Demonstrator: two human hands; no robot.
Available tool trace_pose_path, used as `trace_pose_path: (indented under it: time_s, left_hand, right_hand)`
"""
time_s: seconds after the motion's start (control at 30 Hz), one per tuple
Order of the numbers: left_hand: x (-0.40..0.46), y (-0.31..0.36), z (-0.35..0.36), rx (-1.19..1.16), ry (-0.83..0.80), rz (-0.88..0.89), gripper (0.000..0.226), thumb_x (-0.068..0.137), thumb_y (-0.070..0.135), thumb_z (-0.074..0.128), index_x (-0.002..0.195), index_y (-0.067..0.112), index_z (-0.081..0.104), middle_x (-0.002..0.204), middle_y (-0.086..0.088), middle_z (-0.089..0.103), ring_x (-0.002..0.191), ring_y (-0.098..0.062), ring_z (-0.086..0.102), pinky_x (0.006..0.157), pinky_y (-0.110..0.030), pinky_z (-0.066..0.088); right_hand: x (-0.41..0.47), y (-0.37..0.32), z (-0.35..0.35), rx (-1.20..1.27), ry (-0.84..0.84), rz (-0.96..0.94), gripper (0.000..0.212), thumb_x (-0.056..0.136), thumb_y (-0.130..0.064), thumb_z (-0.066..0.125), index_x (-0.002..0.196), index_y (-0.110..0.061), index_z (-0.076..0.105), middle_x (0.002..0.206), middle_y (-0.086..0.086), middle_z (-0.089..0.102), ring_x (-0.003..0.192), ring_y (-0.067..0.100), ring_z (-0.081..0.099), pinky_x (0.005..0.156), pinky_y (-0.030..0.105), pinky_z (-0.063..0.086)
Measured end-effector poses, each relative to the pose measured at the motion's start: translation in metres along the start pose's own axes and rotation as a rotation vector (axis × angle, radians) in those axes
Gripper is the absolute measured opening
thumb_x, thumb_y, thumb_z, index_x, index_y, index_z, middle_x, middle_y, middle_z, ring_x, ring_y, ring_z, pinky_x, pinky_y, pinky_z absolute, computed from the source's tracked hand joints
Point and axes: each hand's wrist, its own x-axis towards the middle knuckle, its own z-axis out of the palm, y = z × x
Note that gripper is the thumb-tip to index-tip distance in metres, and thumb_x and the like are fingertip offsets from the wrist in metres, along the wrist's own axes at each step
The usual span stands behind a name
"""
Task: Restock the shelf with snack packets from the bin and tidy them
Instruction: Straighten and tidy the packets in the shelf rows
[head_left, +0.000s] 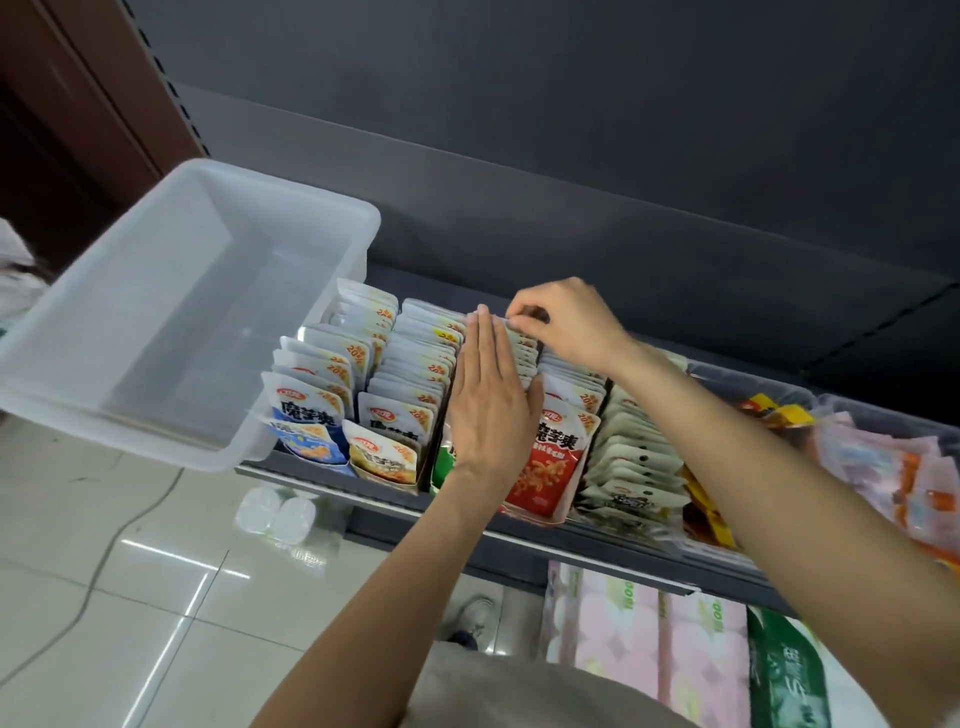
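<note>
Several rows of snack packets stand upright on the dark shelf (524, 543): a blue-fronted row (306, 410), a yellow-fronted row (395, 415), a green row mostly hidden by my hand, a red-fronted row (553, 457) and a pale row (631, 457). My left hand (488, 400) lies flat with straight fingers on top of the green row. My right hand (566, 322) pinches the top edge of a packet at the back of the red row. A clear plastic bin (171, 306) with nothing visible inside it rests on the shelf's left end.
Loose orange and pink packets (883, 467) fill a tray at the right of the shelf. Pink tissue packs (649, 639) sit on the level below. A tiled floor, a cable and two white lids (275, 514) lie to the left below.
</note>
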Motion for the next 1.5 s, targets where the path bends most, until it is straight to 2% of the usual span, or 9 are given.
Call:
trace_pose_path:
  time_s: [0.2, 0.3, 0.37, 0.47, 0.73, 1.0, 1.23, 1.4, 1.5]
  left_hand:
    - [-0.003, -0.002, -0.022, -0.172, -0.068, 0.008, 0.072, 0.097, 0.044, 0.038, 0.149, 0.002, 0.009, 0.157, -0.015, 0.006, 0.145, -0.023, 0.002, 0.116, -0.031, 0.003]
    - [-0.007, -0.027, -0.066, -0.319, -0.007, 0.123, 0.049, 0.094, 0.032, 0.05, 0.138, 0.011, 0.043, 0.143, -0.008, 0.044, 0.134, -0.021, 0.038, 0.103, -0.035, 0.041]
    - [0.001, -0.058, -0.094, -0.324, 0.112, 0.256, 0.029, 0.089, 0.024, 0.057, 0.117, 0.014, 0.061, 0.112, -0.003, 0.066, 0.1, -0.019, 0.062, 0.079, -0.033, 0.053]
    - [0.028, -0.109, -0.117, -0.216, 0.01, 0.403, 0.02, 0.083, 0.019, 0.067, 0.103, 0.016, 0.065, 0.089, 0.004, 0.071, 0.077, -0.019, 0.066, 0.08, -0.034, 0.05]
    - [0.089, -0.146, -0.105, 0.119, -0.351, 0.59, 0.03, 0.086, 0.038, 0.063, 0.114, 0.028, 0.063, 0.115, 0.005, 0.064, 0.107, -0.018, 0.056, 0.094, -0.033, 0.038]
    - [0.102, -0.134, -0.086, 0.239, -0.514, 0.667, 0.034, 0.087, 0.045, 0.058, 0.115, 0.027, 0.062, 0.111, 0.0, 0.06, 0.103, -0.018, 0.052, 0.084, -0.035, 0.048]
    - [0.101, -0.128, -0.087, 0.333, -0.389, 0.763, 0.025, 0.093, 0.039, 0.05, 0.11, 0.031, 0.067, 0.103, 0.0, 0.063, 0.096, -0.018, 0.057, 0.079, -0.03, 0.045]
    - [0.102, -0.145, -0.083, 0.253, -0.126, 0.853, 0.004, 0.071, 0.026, 0.074, 0.067, 0.025, 0.073, 0.061, 0.01, 0.064, 0.067, -0.016, 0.056, 0.055, -0.026, 0.047]
    - [0.102, -0.14, -0.079, 0.274, -0.162, 0.814, 0.015, 0.083, 0.035, 0.065, 0.092, 0.026, 0.073, 0.085, 0.006, 0.07, 0.086, -0.018, 0.057, 0.073, -0.032, 0.047]
  right_hand:
    - [-0.004, -0.005, -0.004, -0.022, -0.032, -0.052, 0.02, 0.092, -0.029, 0.058, 0.107, -0.02, 0.068, 0.101, -0.004, 0.068, 0.091, 0.012, 0.062, 0.078, 0.033, 0.05]
    - [-0.008, -0.016, -0.011, 0.005, 0.01, -0.101, 0.027, 0.094, -0.03, 0.056, 0.117, -0.02, 0.064, 0.111, -0.003, 0.065, 0.102, 0.013, 0.058, 0.085, 0.033, 0.047]
    - [-0.007, -0.027, -0.015, 0.034, 0.022, -0.133, 0.028, 0.094, -0.029, 0.056, 0.12, -0.02, 0.062, 0.113, -0.003, 0.064, 0.105, 0.012, 0.057, 0.088, 0.032, 0.045]
    - [0.004, -0.043, -0.012, 0.014, -0.02, -0.144, 0.032, 0.094, -0.03, 0.056, 0.123, -0.019, 0.06, 0.115, -0.003, 0.064, 0.106, 0.013, 0.056, 0.089, 0.03, 0.042]
    - [0.042, -0.058, 0.014, 0.022, -0.165, -0.001, 0.015, 0.085, -0.026, 0.068, 0.098, -0.021, 0.069, 0.089, -0.007, 0.067, 0.079, 0.007, 0.06, 0.076, 0.032, 0.052]
    - [0.044, -0.064, 0.013, -0.028, -0.161, 0.055, 0.016, 0.086, -0.023, 0.066, 0.1, -0.02, 0.07, 0.095, -0.003, 0.07, 0.086, 0.011, 0.064, 0.079, 0.033, 0.052]
    - [0.038, -0.069, 0.009, -0.162, -0.16, -0.003, 0.02, 0.09, -0.025, 0.061, 0.107, -0.021, 0.07, 0.099, -0.003, 0.071, 0.092, 0.014, 0.064, 0.08, 0.025, 0.04]
    - [0.038, -0.072, 0.02, -0.371, 0.021, -0.072, 0.025, 0.096, -0.021, 0.047, 0.107, -0.023, 0.069, 0.095, -0.001, 0.071, 0.089, 0.022, 0.06, 0.089, 0.026, 0.031]
    - [0.038, -0.068, 0.024, -0.299, 0.025, -0.03, 0.023, 0.095, -0.023, 0.05, 0.109, -0.024, 0.069, 0.098, -0.001, 0.072, 0.091, 0.021, 0.063, 0.091, 0.028, 0.034]
